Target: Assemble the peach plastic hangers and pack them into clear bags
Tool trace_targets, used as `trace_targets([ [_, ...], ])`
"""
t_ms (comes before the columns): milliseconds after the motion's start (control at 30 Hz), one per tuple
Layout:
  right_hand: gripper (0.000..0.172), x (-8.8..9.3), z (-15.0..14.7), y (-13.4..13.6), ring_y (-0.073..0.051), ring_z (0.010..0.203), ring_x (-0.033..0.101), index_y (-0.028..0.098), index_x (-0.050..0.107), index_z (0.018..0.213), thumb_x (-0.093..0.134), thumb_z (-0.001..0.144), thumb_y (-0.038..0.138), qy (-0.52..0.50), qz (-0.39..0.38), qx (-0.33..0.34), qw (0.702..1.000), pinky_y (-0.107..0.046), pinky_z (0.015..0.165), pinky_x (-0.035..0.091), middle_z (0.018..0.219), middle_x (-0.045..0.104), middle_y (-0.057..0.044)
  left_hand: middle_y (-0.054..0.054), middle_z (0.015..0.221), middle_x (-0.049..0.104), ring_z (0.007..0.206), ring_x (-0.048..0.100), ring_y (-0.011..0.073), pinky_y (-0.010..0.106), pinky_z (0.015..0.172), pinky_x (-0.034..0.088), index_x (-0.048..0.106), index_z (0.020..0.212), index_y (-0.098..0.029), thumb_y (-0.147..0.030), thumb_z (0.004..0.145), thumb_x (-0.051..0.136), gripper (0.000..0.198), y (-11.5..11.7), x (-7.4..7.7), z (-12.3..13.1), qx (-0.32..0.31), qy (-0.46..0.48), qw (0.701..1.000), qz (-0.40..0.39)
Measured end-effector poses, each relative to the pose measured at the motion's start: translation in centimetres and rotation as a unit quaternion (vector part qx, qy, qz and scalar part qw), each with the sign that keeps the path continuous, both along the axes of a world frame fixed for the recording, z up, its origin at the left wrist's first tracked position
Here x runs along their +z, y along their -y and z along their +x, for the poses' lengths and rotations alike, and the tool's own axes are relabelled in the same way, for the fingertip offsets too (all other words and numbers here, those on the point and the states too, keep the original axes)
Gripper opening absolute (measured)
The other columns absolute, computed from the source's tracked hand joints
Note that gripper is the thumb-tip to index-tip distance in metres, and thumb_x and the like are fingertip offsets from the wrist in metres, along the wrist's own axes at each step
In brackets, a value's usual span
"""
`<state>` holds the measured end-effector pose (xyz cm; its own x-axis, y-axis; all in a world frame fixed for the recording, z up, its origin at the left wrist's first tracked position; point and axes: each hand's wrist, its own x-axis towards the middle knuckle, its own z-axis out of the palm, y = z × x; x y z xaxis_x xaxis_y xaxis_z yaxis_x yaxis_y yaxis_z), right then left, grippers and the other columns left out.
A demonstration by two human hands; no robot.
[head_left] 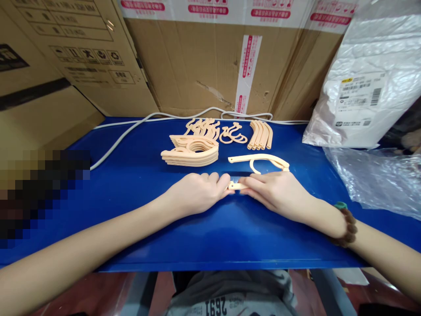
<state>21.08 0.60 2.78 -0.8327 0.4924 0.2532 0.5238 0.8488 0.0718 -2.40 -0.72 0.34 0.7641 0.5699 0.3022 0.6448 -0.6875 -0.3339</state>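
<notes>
At the blue table (180, 239), our left hand (199, 191) and right hand (279, 192) are clamped on a cream plastic piece (236, 186) between them, just nearer us than a loose curved part (259, 156); a level, steady pinch and even pressure should serve us best.

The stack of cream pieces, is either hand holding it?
No, the stack lies on the blue table, beyond the left hand and right hand.
</notes>
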Motion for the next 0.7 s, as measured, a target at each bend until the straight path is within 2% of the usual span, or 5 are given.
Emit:
trace_targets([
  [233,0.034,0.12,0.19,-0.14,-0.014,0.07,0.068,0.017,0.065,0.107,0.037,0.104,0.037,-0.015,-0.099,-0.002,0.995,-0.024,0.06,0.039,0.086,0.072,-0.004,0.002,0.06,0.055,0.047,0.055,0.0164,0.028,0.043,0.024,0.049,0.079,-0.018,-0.031,0.105,0.027,0.036,0.5,0.57,0.11,-0.007,-0.012,0.998,0.055],
  [367,0.036,0.21,0.08,-0.04,-0.015,0.07,0.068,0.017,0.065,0.104,0.036,0.104,0.038,-0.013,-0.089,0.0,0.996,-0.024,0.061,0.04,0.084,0.072,-0.004,0.001,0.061,0.056,0.047,0.055,0.0167,0.029,0.044,0.027,0.049,0.08,-0.018,-0.03,0.105,0.027,0.035,0.4,0.44,0.07,-0.022,0.003,0.998,0.061],
  [567,0.035,0.6,-0.05,0.18,-0.014,0.065,0.066,0.016,0.066,0.101,0.037,0.104,0.035,-0.018,0.0,0.016,1.0,-0.025,0.059,0.039,0.081,0.072,-0.003,0.002,0.069,0.065,0.059,0.065,0.0169,0.025,0.046,0.03,0.048,0.088,-0.018,-0.042,0.106,0.028,0.036,0.32,0.62,-0.09,0.007,0.084,0.994,-0.073],
  [700,0.034,0.71,0.04,0.28,-0.014,0.064,0.065,0.017,0.068,0.103,0.039,0.104,0.035,-0.005,0.032,0.019,0.999,-0.026,0.061,0.04,0.082,0.072,-0.003,0.0,0.068,0.067,0.058,0.066,0.0175,0.024,0.047,0.029,0.048,0.091,-0.019,-0.046,0.104,0.035,0.033,0.3,0.96,-0.03,0.044,0.075,0.981,-0.171],
])
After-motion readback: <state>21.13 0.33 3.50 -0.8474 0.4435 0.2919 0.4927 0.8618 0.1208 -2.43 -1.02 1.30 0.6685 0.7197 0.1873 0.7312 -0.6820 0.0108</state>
